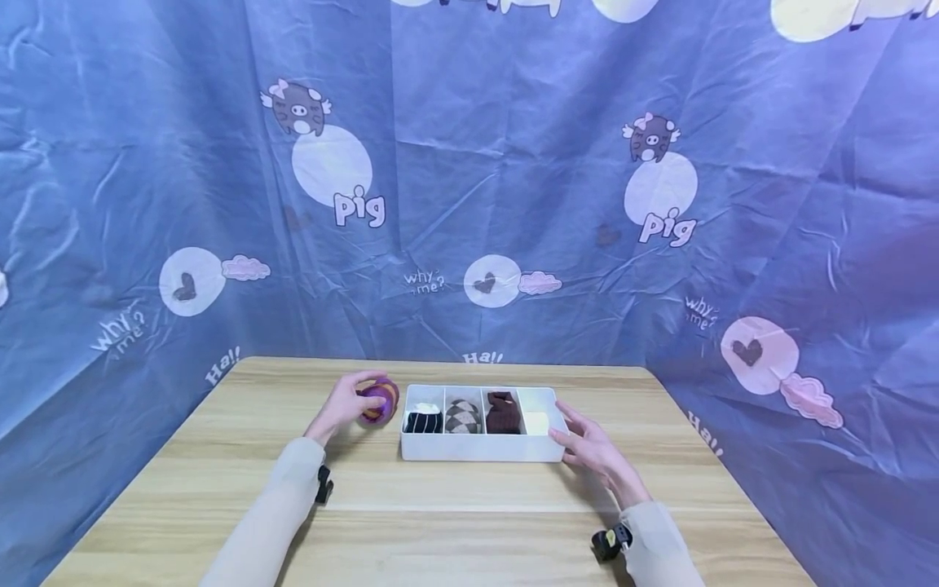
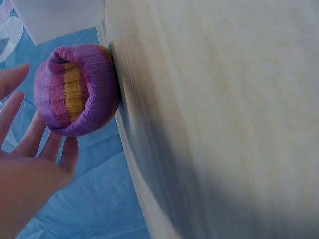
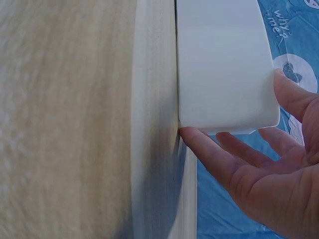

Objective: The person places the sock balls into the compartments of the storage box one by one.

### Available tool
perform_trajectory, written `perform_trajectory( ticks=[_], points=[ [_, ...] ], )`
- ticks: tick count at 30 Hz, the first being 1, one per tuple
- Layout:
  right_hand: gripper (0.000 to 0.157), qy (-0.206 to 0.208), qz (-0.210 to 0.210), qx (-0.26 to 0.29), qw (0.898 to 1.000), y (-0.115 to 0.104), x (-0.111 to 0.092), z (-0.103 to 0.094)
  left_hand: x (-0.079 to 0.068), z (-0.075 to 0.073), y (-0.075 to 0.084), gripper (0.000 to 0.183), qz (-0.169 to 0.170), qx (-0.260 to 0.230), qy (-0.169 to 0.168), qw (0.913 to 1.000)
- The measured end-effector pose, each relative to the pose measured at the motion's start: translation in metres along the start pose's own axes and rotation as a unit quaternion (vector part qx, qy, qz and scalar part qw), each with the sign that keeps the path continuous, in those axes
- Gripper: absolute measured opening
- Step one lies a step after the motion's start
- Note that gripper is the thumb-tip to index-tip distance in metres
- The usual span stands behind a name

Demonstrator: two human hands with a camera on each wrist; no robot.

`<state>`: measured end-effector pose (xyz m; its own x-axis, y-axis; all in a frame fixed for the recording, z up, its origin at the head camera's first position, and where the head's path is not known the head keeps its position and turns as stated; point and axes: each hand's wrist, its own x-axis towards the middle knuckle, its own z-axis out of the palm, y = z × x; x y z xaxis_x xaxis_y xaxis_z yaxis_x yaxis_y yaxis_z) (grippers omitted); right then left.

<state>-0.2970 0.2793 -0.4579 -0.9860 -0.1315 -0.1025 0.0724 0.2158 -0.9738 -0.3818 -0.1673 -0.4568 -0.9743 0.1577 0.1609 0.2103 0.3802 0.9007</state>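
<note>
A balled-up pair of knitted socks (image 2: 94,99), striped purple, magenta and mustard, rests on the table left of a white divided box (image 1: 477,447). My left hand (image 1: 350,406) reaches around the ball with fingers spread and loosely bent. In the left wrist view the thumb stands apart from the wool; whether the other fingertips touch it I cannot tell. At the box's right end, my right hand (image 1: 594,444) rests its thumb on the rim and extended fingers along the end wall. Its palm stays off the box (image 3: 227,64).
From left to right the box holds black-and-white striped socks (image 1: 424,421), argyle socks (image 1: 463,417) and dark brown socks (image 1: 503,414); the rightmost compartment shows a bare white floor. A wooden table (image 1: 440,522) carries everything, and a blue printed curtain (image 1: 455,179) hangs behind it and at both sides.
</note>
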Motion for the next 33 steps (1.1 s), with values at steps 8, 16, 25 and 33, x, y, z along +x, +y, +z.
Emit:
perform_trajectory(
  ticks=[8, 16, 25, 33],
  points=[
    [0.073, -0.001, 0.000, -0.001, 1.000, -0.003, -0.001, 0.000, 0.003, -0.002, -0.002, 0.057, -0.010, -0.003, -0.024, 0.9997],
    [0.073, 0.000, 0.005, 0.020, 1.000, -0.002, 0.001, -0.001, 0.010, 0.002, -0.006, 0.053, -0.001, 0.016, -0.042, 0.9990],
    [0.074, 0.000, 0.004, 0.029, 1.000, -0.002, 0.001, 0.000, 0.013, 0.004, -0.008, 0.059, 0.012, 0.033, -0.044, 0.9984],
    [0.073, -0.006, 0.003, 0.025, 1.000, -0.002, 0.000, 0.000, 0.010, 0.001, -0.006, 0.050, 0.020, 0.049, -0.051, 0.9973]
  ],
)
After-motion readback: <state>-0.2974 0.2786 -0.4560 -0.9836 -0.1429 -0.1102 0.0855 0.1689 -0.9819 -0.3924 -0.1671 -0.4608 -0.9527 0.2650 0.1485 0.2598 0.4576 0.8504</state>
